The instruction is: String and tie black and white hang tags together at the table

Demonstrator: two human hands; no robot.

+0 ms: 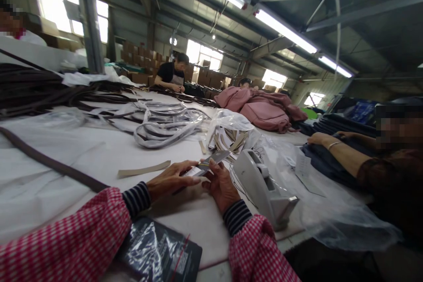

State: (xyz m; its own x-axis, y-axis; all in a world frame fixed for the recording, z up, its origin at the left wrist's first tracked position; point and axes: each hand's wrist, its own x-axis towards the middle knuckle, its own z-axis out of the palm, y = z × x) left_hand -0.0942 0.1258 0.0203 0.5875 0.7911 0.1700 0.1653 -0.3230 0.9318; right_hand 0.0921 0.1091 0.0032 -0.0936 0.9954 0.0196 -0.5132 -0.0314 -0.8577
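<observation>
Over the white table, my left hand (170, 179) and my right hand (223, 187) both grip a small stack of flat grey cards (218, 157) with a thin yellow line across it. My right thumb presses on its top face, while my left fingers close on the near-left end. The undersides are hidden by my hands. Just right of my right hand stands a grey tape dispenser (253, 180). A beige strip (143, 169) lies left of my left hand. Below my forearms is a black printed package (158, 246) in shiny clear film.
A clear bag of beige and white strips (231, 136) sits beyond my hands. Looped bands in plastic (168, 121), dark straps (29, 88) and pink fabric (261, 108) cover the far table. At right, a co-worker's arm (346, 152) rests on dark cloth (322, 158).
</observation>
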